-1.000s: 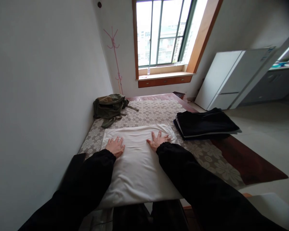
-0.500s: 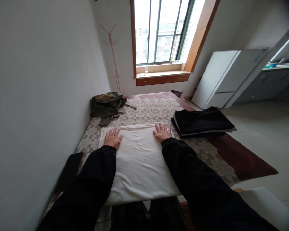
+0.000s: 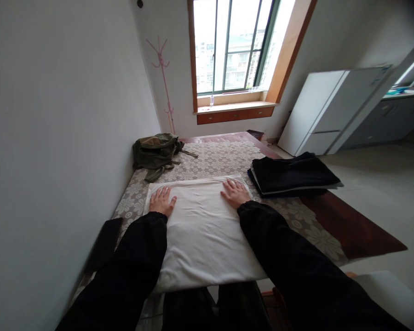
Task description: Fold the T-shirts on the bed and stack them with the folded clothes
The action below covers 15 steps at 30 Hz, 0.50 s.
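Note:
A white folded cloth (image 3: 203, 234), perhaps a garment, lies spread on the table in front of me, with small wrinkles across its middle. Its near edge reaches the table's front edge. My left hand (image 3: 162, 201) rests flat on the cloth's far left part, fingers spread. On the far right part lies my right hand (image 3: 235, 193), palm down with its fingers apart. Neither hand grips anything. To the right of the cloth sits a stack of folded dark clothes (image 3: 293, 174).
A patterned tablecloth (image 3: 221, 156) covers much of the reddish table (image 3: 359, 225). An olive backpack (image 3: 157, 151) lies at the back left against the wall. A dark flat object (image 3: 105, 243) is by my left forearm. Beyond stand a pink coat rack (image 3: 164, 78) and a white fridge (image 3: 317, 110).
My right hand has shifted slightly to the right over the cloth. The left hand stays nearly in place. The whole view has moved a little.

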{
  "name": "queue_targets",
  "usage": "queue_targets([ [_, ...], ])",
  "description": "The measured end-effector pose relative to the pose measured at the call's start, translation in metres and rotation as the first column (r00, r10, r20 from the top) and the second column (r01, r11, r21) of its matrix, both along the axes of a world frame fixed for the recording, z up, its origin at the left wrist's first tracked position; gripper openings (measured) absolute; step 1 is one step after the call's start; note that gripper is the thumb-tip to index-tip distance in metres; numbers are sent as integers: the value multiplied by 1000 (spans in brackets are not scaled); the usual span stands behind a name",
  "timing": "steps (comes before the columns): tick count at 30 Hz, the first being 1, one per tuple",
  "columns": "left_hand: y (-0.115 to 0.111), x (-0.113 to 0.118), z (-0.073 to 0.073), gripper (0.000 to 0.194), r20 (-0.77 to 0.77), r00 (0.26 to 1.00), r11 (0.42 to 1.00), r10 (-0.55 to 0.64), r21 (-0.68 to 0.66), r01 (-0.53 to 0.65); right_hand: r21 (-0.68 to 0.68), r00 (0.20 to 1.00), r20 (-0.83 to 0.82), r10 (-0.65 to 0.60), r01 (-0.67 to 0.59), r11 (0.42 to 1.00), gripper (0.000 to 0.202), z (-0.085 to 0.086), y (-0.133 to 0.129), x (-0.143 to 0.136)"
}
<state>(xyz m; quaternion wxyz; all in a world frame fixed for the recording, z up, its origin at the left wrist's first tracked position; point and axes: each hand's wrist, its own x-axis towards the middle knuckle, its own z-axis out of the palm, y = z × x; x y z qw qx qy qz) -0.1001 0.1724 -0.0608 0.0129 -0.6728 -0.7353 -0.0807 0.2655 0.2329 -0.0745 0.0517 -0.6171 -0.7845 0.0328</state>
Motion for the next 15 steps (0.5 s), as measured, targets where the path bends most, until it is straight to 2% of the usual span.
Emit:
queue_targets([
  [2,4,-3,0,68,11,999,998,52,23,-52,1,995,20,-103,103,995,75,1,13,8],
  [7,11,-5,2,71,31,989,988,144,57,-146,-11,996,43,-76,76,997,78,5,23,16],
  [11,8,-9,3,72,34,990,989,138,41,-139,-33,996,45,-80,82,996,79,7,19,15],
  [15,1,-13,9,72,24,993,993,115,9,-116,-36,992,31,-126,127,991,78,17,13,8],
])
